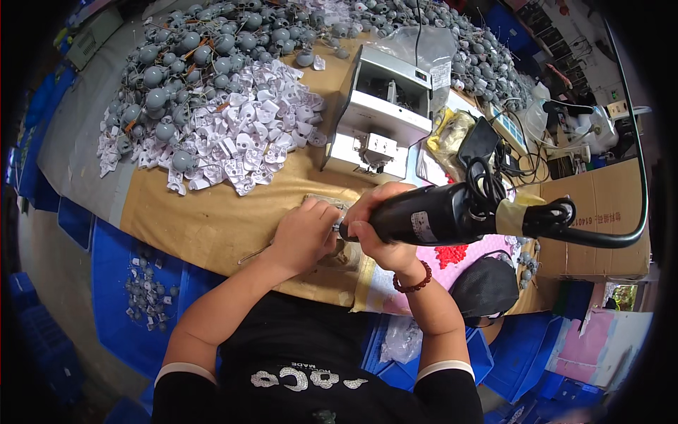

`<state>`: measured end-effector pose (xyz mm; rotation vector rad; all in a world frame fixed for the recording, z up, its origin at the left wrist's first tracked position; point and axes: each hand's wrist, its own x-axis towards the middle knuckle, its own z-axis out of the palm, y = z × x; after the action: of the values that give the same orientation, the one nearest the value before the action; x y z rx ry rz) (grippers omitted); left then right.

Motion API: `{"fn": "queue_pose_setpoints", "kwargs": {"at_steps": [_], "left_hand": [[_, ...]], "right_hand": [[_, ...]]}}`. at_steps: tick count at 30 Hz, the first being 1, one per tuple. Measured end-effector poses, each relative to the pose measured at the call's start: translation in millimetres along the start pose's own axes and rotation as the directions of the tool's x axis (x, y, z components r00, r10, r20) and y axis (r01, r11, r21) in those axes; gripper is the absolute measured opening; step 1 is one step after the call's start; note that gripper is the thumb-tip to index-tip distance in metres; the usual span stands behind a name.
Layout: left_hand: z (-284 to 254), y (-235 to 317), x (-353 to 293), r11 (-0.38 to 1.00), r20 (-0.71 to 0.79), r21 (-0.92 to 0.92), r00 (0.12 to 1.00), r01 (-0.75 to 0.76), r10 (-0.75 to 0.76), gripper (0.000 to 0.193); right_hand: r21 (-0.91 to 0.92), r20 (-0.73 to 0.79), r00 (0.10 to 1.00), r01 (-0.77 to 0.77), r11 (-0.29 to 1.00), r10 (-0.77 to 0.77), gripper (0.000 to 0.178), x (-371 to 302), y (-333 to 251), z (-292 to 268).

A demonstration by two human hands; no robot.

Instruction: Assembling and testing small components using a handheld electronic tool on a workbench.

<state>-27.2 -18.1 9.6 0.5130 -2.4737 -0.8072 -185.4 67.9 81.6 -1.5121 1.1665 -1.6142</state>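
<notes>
My right hand (385,240) is wrapped round the front end of a black electric screwdriver (420,218), which lies nearly level with its tip to the left. A thick black cable loops from its rear, bound with yellowish tape. My left hand (304,237) is closed right at the screwdriver's tip, its fingers pinched on something small that they mostly hide. Under both hands sits a small worn block (345,258) on the table's edge. A thin metal rod (253,254) sticks out beside my left wrist.
Beyond my hands lie heaps of white plastic pieces (244,127) and grey round parts with wires (222,44). A white machine (388,106) stands ahead. Red bits (450,256) lie on a pink sheet, near a black pouch (486,288). Blue bins (116,283) stand below; a cardboard box (600,191) is right.
</notes>
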Motion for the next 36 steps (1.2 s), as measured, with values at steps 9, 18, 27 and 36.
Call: {"fn": "queue_pose_setpoints", "kwargs": {"at_steps": [9,18,27,36], "left_hand": [[-2.7,0.1,-0.3,0.998,-0.03,-0.063,0.999,-0.014,0.012,0.034],[0.3,1.4,-0.3,0.998,-0.018,-0.061,1.0,0.024,-0.025,0.036],[-0.5,7.5,-7.5,0.992,0.011,0.018,0.992,0.126,-0.126,0.043],[7.1,3.2,-20.6,0.998,-0.047,-0.039,0.998,0.048,-0.05,0.041]], "right_hand": [[-0.077,0.093,0.994,0.071,0.994,-0.064,0.051,2.3,1.9,0.7],[-0.095,0.062,0.997,-0.044,0.995,0.05,0.051,2.9,1.5,-3.7],[0.08,-0.61,0.719,-0.362,0.929,0.333,0.041,17.5,6.7,-93.5],[-0.529,-0.566,0.823,-0.315,0.788,-0.052,0.037,-28.4,64.2,-102.2]]}}
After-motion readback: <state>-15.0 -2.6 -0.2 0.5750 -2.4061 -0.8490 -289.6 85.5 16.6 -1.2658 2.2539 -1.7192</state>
